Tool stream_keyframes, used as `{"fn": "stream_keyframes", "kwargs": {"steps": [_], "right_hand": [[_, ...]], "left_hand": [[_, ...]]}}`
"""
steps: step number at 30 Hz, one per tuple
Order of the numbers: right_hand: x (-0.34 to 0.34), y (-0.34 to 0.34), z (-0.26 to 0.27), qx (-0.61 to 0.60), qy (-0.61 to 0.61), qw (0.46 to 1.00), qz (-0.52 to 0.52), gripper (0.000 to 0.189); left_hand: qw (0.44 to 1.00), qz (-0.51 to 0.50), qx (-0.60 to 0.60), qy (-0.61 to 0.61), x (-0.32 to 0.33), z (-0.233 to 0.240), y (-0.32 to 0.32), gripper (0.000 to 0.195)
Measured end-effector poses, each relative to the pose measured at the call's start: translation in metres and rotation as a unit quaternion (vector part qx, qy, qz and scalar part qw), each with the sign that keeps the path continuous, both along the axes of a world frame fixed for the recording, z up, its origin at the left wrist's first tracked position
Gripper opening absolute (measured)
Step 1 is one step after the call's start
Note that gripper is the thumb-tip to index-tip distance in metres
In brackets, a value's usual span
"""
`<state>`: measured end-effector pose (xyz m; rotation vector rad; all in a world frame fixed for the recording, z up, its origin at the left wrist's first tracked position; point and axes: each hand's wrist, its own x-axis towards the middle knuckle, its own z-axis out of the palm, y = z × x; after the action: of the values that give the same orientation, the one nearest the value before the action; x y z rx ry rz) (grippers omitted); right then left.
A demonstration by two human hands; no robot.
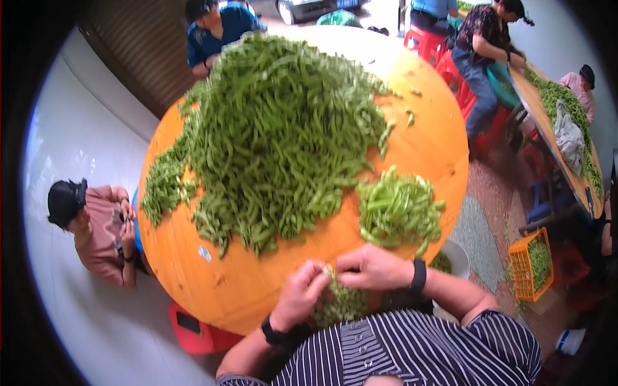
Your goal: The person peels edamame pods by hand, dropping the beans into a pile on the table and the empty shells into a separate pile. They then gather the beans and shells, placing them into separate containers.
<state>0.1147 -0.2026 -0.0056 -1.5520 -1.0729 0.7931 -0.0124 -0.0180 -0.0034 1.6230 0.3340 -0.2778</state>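
My left hand [300, 293] and my right hand [375, 271] meet at the near edge of a round wooden table [285, 275]. Pinched between their fingertips is a small pale green bean pod [330, 270], partly hidden by the fingers. Below the hands lie many small green beans [342, 305]; whatever holds them is mostly out of sight. A tall heap of green bean pods [285, 130] covers the table's middle. Close to my right hand, a smaller pile of lighter, flattened pods [400, 207] sits near the right rim.
A pale bucket [458, 255] stands under the table's right edge. People sit at the left [104, 231] and far side [224, 29]. On the right are a second table with pods and a grey cloth [569, 137], and an orange crate [524, 270]. A red stool [203, 335] is lower left.
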Motion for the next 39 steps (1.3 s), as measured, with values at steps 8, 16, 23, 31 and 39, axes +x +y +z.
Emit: {"fn": "stream_keyframes", "kwargs": {"steps": [8, 16, 23, 31, 39], "right_hand": [[0.008, -0.006, -0.006, -0.032, -0.038, 0.998, -0.024, 0.013], [-0.005, -0.008, -0.001, 0.004, -0.038, 0.999, -0.015, 0.011], [-0.014, -0.007, 0.003, 0.036, -0.129, 0.991, -0.019, 0.013], [-0.011, -0.007, 0.007, 0.049, -0.27, 0.961, -0.043, 0.012], [-0.002, -0.03, -0.004, -0.059, -0.291, 0.944, -0.141, 0.016]], "left_hand": [[0.989, 0.095, -0.114, 0.009, -0.006, 0.002, 0.016, 0.019], [0.994, -0.005, -0.098, 0.047, -0.009, 0.007, 0.007, 0.019], [0.999, -0.025, -0.031, 0.025, -0.009, 0.001, 0.003, 0.013], [0.959, 0.01, 0.225, -0.174, -0.009, 0.005, -0.005, 0.021], [0.896, 0.013, 0.352, -0.27, -0.045, 0.019, 0.017, 0.027]]}}
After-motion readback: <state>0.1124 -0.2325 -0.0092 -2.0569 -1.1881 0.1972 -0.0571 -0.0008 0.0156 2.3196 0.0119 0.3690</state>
